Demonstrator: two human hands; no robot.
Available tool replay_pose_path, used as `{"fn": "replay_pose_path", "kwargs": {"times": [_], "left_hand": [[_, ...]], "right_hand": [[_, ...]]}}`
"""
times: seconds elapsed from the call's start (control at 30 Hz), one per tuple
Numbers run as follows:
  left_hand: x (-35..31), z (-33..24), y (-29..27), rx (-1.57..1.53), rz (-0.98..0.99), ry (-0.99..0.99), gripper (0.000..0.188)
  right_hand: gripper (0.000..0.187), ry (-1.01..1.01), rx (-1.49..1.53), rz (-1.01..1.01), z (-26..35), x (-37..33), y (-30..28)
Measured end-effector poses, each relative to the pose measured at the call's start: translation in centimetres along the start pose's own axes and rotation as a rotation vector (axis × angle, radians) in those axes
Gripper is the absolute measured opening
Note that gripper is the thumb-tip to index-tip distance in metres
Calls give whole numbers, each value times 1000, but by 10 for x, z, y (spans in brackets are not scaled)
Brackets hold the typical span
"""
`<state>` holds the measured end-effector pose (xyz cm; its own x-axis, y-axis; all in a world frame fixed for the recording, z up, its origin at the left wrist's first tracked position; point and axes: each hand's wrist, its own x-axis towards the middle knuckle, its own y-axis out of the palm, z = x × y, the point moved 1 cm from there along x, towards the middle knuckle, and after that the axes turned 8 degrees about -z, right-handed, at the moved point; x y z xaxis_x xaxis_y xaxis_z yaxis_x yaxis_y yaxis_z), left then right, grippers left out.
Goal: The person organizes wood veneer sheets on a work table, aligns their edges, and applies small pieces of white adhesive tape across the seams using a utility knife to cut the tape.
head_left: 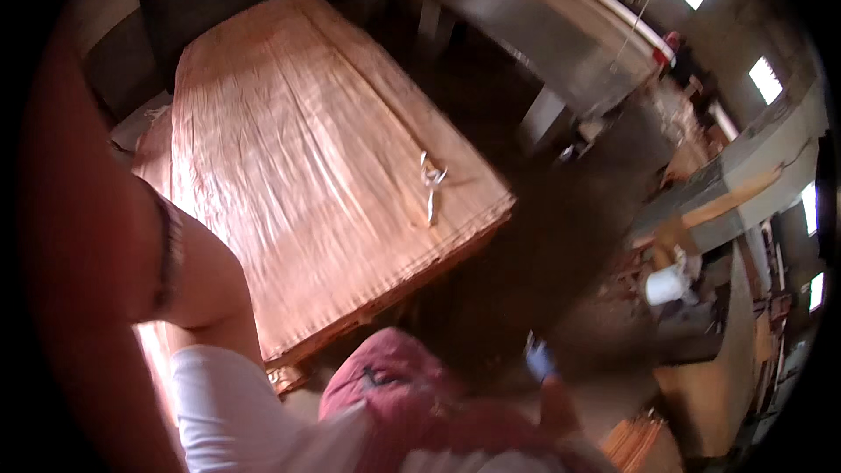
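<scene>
My left arm (210,298) is raised close to the camera, with a dark band at the wrist. The hand is too near, dark and blurred for its fingers to show. To its right lies a wide stack of thin, reddish-brown wood veneer sheets (289,175), wrinkled on top. A twisted white strip (431,180) rests near the stack's right edge. My right hand (540,361), in a pale blue glove, hangs low beyond the stack's near corner. Its fingers look closed around a small, thin, pale object, too blurred to name.
Past a dark floor gap stands a long grey table (569,52). A white bucket (666,285) sits at the right among wood scraps. Wooden boards (701,394) stand at the lower right, near another bundle of sheets (638,442). Maroon cloth (390,377) covers my torso.
</scene>
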<state>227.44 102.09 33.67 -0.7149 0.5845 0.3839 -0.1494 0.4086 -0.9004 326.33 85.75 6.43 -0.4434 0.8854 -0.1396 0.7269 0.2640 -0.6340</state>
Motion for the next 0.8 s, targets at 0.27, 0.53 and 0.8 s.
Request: {"fn": "replay_pose_path", "kwargs": {"times": [0.27,0.53,0.8], "left_hand": [[107,-139,39,69,-68,68,87],[90,-313,120,55,32,78,84],[103,-417,156,136,-10,5,81]], "right_hand": [[41,557,1271,289,-144,312,-41],[34,-176,1091,310,-175,415,45],[37,-17,1298,359,-211,571,112]]}}
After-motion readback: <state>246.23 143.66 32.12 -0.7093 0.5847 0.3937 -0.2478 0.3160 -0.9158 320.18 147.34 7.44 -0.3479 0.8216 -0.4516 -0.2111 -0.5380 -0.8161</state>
